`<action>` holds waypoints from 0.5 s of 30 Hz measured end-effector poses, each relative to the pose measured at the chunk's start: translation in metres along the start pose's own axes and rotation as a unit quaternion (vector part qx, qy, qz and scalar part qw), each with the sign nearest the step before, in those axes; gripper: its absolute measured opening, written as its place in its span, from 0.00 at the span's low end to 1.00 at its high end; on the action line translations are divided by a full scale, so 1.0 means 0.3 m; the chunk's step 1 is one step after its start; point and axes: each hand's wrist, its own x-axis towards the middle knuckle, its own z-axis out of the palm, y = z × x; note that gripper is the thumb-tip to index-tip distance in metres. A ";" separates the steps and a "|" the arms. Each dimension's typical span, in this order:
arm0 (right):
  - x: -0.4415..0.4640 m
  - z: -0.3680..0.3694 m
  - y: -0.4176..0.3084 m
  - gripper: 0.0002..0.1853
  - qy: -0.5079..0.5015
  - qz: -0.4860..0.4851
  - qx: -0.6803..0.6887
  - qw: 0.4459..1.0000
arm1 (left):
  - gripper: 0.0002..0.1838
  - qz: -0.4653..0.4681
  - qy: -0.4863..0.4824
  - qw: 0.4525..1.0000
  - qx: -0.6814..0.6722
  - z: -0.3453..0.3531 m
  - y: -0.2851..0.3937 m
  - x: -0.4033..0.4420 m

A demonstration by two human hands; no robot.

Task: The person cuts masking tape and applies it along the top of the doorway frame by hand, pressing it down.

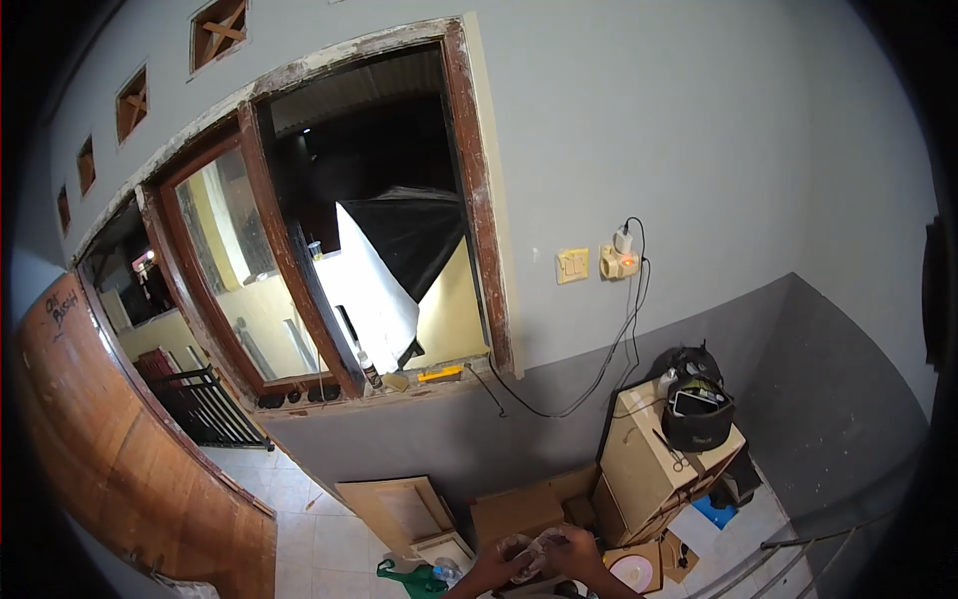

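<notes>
At the bottom middle of the head view, my left hand (498, 565) and my right hand (572, 552) are close together, low in front of me. Both have their fingers bent around a small, pale, crumpled-looking thing (528, 557). Its kind is too small and blurred to make out. A brown cardboard box (517, 510) stands just beyond my hands. Right of them, a pink-rimmed round plate-like thing (631, 573) lies on cardboard.
A wooden cabinet (632, 469) carries a black bag (699, 424) and scissors (679, 461). A cable runs from the wall socket (619, 262). Wooden panels (394, 509) lean at the wall below the window. A green bag (409, 577) lies left, near the door (150, 439).
</notes>
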 end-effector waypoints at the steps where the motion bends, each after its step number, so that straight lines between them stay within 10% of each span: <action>1: 0.023 -0.019 -0.023 0.08 0.021 -0.012 -0.065 0.998 | 0.16 0.002 0.007 0.999 -0.047 0.014 0.003 0.023; 4: 0.088 -0.085 0.027 0.08 0.010 -0.041 -0.112 0.993 | 0.19 -0.152 0.030 0.988 0.024 0.051 0.116 0.076; 15: 0.255 -0.284 0.359 0.14 -0.085 -0.092 0.061 0.990 | 0.14 -0.030 0.040 0.999 -0.006 0.147 -0.014 0.305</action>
